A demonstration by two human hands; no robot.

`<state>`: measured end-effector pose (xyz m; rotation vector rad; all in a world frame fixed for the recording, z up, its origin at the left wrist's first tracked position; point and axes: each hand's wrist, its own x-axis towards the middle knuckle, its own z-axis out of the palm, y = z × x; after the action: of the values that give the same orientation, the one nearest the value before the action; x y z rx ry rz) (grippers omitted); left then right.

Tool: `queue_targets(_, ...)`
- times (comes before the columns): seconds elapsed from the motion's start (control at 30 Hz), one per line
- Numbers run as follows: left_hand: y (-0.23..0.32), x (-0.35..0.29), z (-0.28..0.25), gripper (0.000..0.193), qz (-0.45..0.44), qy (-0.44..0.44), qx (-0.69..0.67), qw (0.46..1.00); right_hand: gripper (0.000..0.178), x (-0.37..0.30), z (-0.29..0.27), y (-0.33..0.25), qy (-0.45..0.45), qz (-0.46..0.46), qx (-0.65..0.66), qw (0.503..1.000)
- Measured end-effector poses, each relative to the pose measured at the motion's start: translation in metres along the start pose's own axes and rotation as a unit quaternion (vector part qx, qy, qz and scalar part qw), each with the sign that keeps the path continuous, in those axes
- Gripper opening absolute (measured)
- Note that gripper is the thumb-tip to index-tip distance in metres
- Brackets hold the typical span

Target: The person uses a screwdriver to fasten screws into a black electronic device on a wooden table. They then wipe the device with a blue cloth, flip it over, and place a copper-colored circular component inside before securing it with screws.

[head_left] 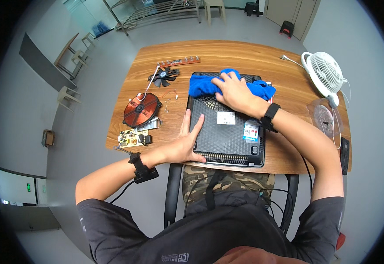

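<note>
A black plastic induction cooker housing (209, 136) lies flat in front of me, its patterned, vented underside facing up with two labels on it. Across its far end is a crumpled blue cloth (201, 85). My right hand (237, 93) presses down on that cloth, fingers bent over it. Spread along the near left side of the housing, my left hand (184, 146) steadies it with thumb and fingers apart. Something with a small white top peeks out beside the cloth's right end, mostly hidden.
Left of the housing lie a copper coil disc (140, 111), a black fan (164, 77), a circuit board (132, 138), a narrow red board (178, 61) and several screws. On the right stand a white desk fan (325, 72) and a clear plastic cover (319, 115) with a cable over it.
</note>
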<state>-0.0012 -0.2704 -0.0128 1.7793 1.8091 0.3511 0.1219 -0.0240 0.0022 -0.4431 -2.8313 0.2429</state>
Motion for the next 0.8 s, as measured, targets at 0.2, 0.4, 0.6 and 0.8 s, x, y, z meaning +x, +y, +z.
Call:
queue_targets(0.2, 0.000, 0.001, 0.001, 0.147, -0.004, 0.005, -0.002, 1.000, 0.045, 0.061, 0.018, 0.018, -0.031, 0.091, 0.030, 0.995)
queue_targets(0.4, 0.004, 0.000, 0.001, 0.148, -0.010, 0.007, 0.001, 1.000, 0.049, 0.115, 0.039, 0.037, -0.080, 0.075, 0.080, 0.991)
queue_targets(0.6, 0.006, -0.001, 0.001, 0.148, -0.029, 0.011, -0.007, 0.999, 0.052, 0.118, 0.028, 0.034, -0.138, 0.104, 0.088, 0.981)
queue_targets(0.8, 0.003, -0.003, 0.003, 0.149, -0.014, 0.034, -0.004, 0.999, 0.054, 0.091, 0.040, 0.032, -0.064, 0.059, 0.068, 0.994)
